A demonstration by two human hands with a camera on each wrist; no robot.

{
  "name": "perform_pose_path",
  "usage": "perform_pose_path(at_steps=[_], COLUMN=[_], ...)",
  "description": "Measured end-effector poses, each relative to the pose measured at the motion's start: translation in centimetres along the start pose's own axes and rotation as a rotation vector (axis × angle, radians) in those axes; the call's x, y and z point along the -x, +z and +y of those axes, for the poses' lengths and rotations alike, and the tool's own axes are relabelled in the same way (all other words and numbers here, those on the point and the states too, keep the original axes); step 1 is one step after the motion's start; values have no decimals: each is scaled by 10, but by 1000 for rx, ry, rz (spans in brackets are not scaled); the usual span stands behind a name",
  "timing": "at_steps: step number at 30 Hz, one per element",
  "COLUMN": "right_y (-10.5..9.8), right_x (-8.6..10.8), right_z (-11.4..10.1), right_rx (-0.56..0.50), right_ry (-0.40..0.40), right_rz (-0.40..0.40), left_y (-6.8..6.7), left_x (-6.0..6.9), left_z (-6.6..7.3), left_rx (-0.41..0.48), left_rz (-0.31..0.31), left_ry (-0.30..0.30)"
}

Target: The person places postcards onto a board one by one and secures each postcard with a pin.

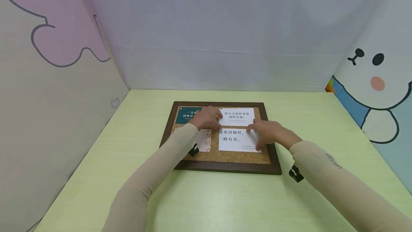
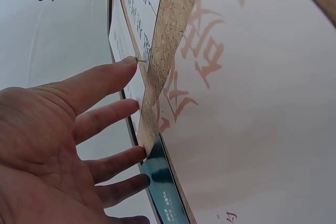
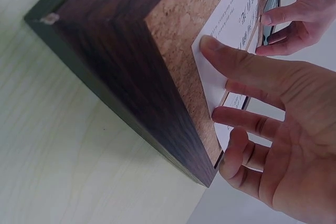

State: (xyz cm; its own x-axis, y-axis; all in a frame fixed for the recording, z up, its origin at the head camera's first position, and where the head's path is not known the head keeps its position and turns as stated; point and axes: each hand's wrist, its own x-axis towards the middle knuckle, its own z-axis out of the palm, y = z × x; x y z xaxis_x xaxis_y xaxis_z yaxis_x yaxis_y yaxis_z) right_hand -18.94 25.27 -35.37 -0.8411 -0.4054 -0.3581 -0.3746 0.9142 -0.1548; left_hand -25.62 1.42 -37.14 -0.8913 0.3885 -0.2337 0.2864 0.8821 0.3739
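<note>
A cork board in a dark brown frame lies on the table and bears several cards. Its lower right white card has printed characters. My left hand reaches over the middle of the board with fingers spread. In the left wrist view its thumb touches a thin pin at that card's corner, and the other fingertips rest by the neighbouring cards. My right hand is at the card's right side; its thumb presses one corner, and a fingertip touches the edge near the other.
An upper right white card, a dark green card and a white card with reddish characters lie on the cork. The pale table extends around the frame. Cartoon-printed walls stand at both sides, and a white sheet hangs behind.
</note>
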Motion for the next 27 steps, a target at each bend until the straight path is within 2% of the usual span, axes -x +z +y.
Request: perform_pose_path(at_steps=[11,27], right_y=[0,3], right_x=[-1,-1], right_z=[1,5], right_rx=[11,-12], right_ry=[-6,0], right_rz=[3,0], left_y=[0,2], left_x=[1,-3], left_z=[5,4], left_rx=[-82,-73], left_rz=[14,11], left_ry=[9,8])
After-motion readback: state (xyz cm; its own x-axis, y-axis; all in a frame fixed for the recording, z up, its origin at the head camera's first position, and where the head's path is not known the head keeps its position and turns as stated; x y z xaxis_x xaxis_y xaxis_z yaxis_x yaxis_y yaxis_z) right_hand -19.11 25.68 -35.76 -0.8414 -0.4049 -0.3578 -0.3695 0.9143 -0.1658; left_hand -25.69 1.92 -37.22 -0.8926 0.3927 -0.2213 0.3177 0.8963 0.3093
